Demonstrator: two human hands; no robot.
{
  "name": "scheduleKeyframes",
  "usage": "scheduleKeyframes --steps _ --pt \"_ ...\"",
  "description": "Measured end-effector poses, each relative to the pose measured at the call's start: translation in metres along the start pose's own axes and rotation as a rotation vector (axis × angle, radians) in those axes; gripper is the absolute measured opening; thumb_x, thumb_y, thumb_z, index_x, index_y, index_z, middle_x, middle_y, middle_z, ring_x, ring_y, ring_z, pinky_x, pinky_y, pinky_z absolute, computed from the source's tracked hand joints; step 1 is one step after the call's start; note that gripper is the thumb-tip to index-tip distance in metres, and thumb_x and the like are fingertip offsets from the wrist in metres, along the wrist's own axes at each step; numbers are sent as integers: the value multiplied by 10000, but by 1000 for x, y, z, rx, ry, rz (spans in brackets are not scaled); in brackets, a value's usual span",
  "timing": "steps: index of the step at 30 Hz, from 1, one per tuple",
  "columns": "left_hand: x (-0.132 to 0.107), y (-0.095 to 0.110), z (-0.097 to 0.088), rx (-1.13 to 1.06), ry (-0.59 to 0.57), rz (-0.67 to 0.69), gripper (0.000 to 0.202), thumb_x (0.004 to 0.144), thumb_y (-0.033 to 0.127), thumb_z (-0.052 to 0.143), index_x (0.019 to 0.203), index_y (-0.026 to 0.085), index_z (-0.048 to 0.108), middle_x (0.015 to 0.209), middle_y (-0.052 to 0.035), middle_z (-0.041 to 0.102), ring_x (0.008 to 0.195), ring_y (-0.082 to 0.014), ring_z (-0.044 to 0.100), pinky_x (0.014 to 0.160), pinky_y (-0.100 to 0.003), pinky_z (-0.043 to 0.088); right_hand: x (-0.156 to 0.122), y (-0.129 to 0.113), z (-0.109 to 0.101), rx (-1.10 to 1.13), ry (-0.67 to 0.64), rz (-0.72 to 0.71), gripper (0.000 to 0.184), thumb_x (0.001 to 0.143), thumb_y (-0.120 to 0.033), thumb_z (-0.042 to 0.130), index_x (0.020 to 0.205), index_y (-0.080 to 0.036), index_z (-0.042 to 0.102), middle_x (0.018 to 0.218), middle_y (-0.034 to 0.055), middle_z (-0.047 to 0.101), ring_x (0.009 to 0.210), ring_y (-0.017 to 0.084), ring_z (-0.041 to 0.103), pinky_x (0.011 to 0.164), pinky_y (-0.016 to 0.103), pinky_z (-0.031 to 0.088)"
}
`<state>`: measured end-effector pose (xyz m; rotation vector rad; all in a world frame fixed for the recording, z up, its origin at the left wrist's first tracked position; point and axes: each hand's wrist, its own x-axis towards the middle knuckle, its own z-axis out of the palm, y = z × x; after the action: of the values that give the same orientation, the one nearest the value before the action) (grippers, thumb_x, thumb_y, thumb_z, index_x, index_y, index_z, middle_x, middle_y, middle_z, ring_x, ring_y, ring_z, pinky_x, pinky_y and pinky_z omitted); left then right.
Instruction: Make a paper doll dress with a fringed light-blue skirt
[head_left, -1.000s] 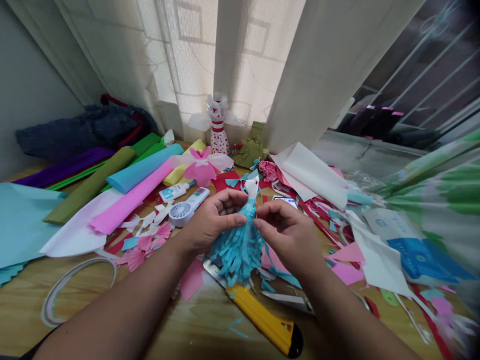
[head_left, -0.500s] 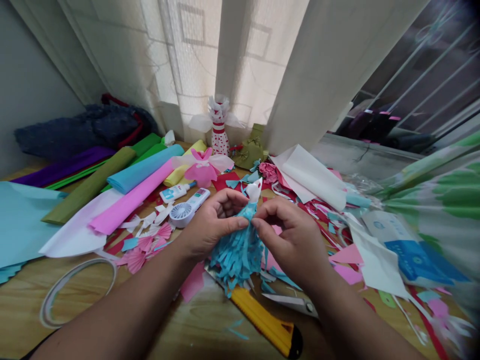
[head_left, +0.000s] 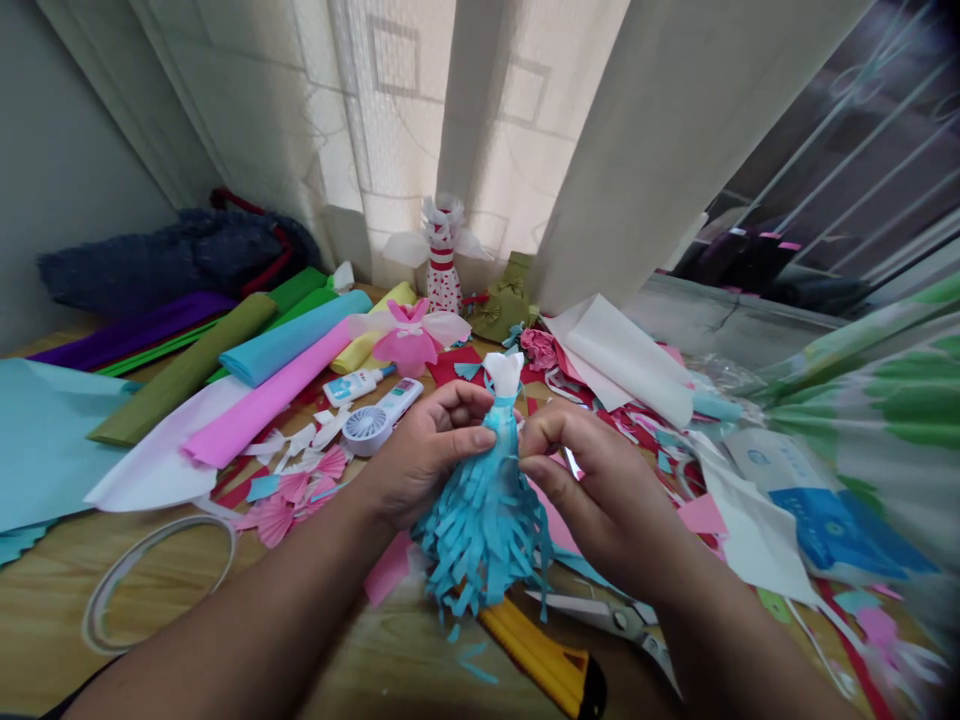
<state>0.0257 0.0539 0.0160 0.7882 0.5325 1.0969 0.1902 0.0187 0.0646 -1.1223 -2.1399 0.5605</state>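
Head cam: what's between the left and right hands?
In the head view, a paper doll dress with a blue fringed skirt and white top stands upright between the left hand and right hand.

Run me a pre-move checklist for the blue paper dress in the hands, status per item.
1. Left hand grip on the blue paper dress: ok, fingers curl around its upper part.
2. Right hand contact with the dress: cannot tell, fingers sit at its side.
3. Fringed skirt: ok, hangs below the hands, strips loose.
4. Utility knife blade: cannot tell, yellow handle shows, blade end hidden under the skirt.
5. Scissors: ok, lying below the right hand, not held.
6. Space under the dress: not ok, the knife and a pink paper scrap lie close below it.
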Motion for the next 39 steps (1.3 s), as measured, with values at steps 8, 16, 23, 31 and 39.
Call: scheduleKeyframes --steps 8,16,23,31,39 --pt "-2 2 -1 -34 -20 -53 335 613 177 773 891 193 588 756 17 619 614 -102 582 565 -209 478 0 -4 -41 83 -197 -178 106 875 -147 499 800 -221 508 782 8 535 725 149 520 684 282 438" --pt "-2 0 -3 26 -76 -31 287 675 161 743 921 181 596 784 7 632 646 -89 592 572 -179 478 28 -12 -34 -253 -204 -217 160 811 -73 494 728 -210 497 774 16 528 693 146 493 612 257 410" --pt "-4 2 -4 60 -75 -41 304 669 173 750 921 168 581 768 7 613 636 -87 572 566 -180 467 31 -14 -30 -398 -164 -226 140 865 -168 451 755 -201 530 790 36 535 681 152 483 611 268 395" --pt "-5 1 -3 114 -86 -22 296 693 180 739 935 168 569 783 8 609 655 -77 558 589 -176 443 32 -18 -30 -512 -208 -193 130 852 -101 463 748 -168 506 783 39 514 683 146 462 629 264 376" --pt "-4 -1 -4 120 -99 1 272 689 175 743 906 168 578 822 -1 619 729 -91 571 631 -178 446 31 -15 -25 -580 -165 -239 123 836 -92 496 736 -156 529 760 38 540 680 152 480 631 277 371"
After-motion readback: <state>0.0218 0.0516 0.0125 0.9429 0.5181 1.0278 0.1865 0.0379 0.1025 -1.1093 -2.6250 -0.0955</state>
